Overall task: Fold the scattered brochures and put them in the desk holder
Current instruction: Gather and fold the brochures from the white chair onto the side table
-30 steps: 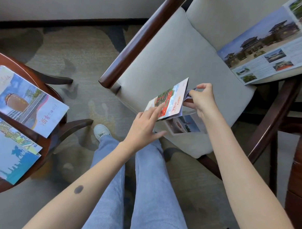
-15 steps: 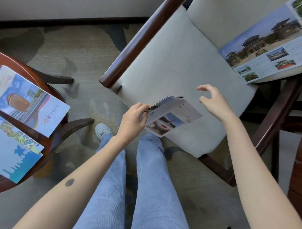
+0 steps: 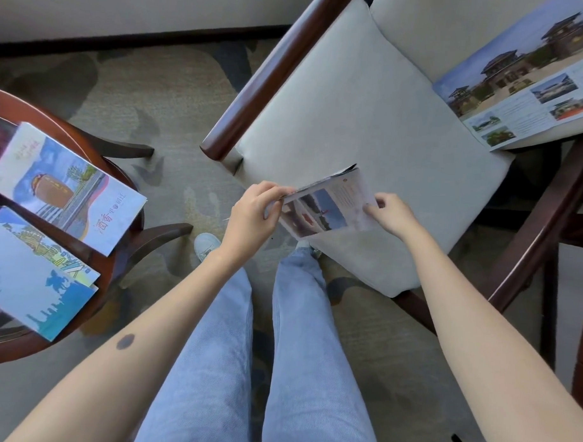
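A folded brochure with small photos hangs over the front of the chair seat. My left hand pinches its left edge. My right hand pinches its right edge. A large unfolded brochure with temple pictures lies at the chair's far right. On the round wooden table at the left lie a brochure with an orange jar picture and two more brochures below it. No desk holder is in view.
The chair has dark wooden arms and legs. My legs in blue jeans stand between table and chair, a white shoe on the patterned carpet. A wall with a dark skirting runs along the top.
My right hand let go of the brochure, then came back and took its right edge. My left hand moved from a light touch to pinching the left edge; the brochure flipped over and flattened.
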A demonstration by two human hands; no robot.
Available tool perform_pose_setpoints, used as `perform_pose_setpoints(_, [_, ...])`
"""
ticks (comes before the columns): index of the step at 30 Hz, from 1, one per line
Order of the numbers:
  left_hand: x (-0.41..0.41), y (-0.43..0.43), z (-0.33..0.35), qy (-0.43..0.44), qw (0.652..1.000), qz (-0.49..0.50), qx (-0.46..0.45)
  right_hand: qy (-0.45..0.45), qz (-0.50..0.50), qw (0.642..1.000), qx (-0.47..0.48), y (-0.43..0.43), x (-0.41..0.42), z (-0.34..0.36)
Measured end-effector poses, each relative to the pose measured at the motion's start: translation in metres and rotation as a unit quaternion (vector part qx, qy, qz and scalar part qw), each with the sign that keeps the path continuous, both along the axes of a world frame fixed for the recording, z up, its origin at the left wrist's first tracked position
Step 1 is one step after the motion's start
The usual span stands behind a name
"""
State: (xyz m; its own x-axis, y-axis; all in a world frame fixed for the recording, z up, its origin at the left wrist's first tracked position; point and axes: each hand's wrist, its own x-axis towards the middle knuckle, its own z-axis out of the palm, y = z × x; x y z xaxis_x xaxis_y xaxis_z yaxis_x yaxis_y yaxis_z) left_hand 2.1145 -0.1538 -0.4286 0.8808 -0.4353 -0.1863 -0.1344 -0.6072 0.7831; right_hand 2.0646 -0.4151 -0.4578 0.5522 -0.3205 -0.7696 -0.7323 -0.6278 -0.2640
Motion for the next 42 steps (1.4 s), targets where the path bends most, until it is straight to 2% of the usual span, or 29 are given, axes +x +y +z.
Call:
perform_pose_setpoints(3, [-0.006, -0.002, 0.002, -0.036, 0.997, -0.064, 0.024, -0.010, -0.170, 0.971, 0.168, 0.013, 0.005, 0.017])
perform_pose_setpoints(6, [-0.013, -0.008, 0.003, -0.066, 0.993, -0.092, 0.024, -0.020, -0.260, 0.924, 0.279, 0.028, 0.008, 0.031])
perform_pose_setpoints(11, [-0.024, -0.018, 0.003, -0.066, 0.990, -0.119, 0.036, 0.003, -0.309, 0.863, 0.399, 0.047, 0.012, 0.043])
perform_pose_setpoints(13, [-0.028, -0.021, 0.003, -0.063, 0.989, -0.131, 0.033, 0.012, -0.314, 0.852, 0.419, 0.049, 0.015, 0.046])
perform_pose_setpoints(15, [-0.030, -0.021, 0.003, -0.060, 0.987, -0.145, 0.029, 0.013, -0.298, 0.868, 0.398, 0.049, 0.018, 0.050])
perform_pose_setpoints(19, [-0.031, -0.016, -0.001, -0.062, 0.982, -0.180, 0.009, -0.028, -0.218, 0.928, 0.301, 0.045, 0.017, 0.061])
perform_pose_setpoints(22, [-0.033, -0.008, 0.000, -0.068, 0.992, -0.101, 0.031, -0.076, -0.243, 0.917, 0.307, 0.031, 0.012, 0.078])
perform_pose_setpoints(26, [-0.017, 0.012, 0.017, 0.013, 0.996, 0.089, -0.009, -0.113, -0.260, 0.889, 0.360, 0.013, 0.014, 0.103])
perform_pose_setpoints(30, [0.006, 0.040, 0.027, 0.024, 0.995, 0.080, -0.061, -0.097, -0.205, 0.891, 0.394, 0.025, 0.038, 0.120])
perform_pose_setpoints(32, [0.013, 0.052, 0.030, 0.099, 0.986, 0.101, -0.090, -0.099, -0.190, 0.889, 0.405, 0.038, 0.054, 0.123])
perform_pose_setpoints(35, [0.020, 0.074, 0.032, 0.206, 0.951, 0.179, -0.146, -0.106, -0.166, 0.891, 0.410, 0.062, 0.075, 0.123])
perform_pose_setpoints(38, [0.023, 0.106, 0.034, 0.231, 0.932, 0.214, -0.177, -0.098, -0.148, 0.894, 0.411, 0.088, 0.089, 0.119])
perform_pose_setpoints(42, [0.021, 0.159, 0.037, 0.231, 0.919, 0.244, -0.207, -0.073, -0.080, 0.917, 0.385, 0.131, 0.104, 0.110])
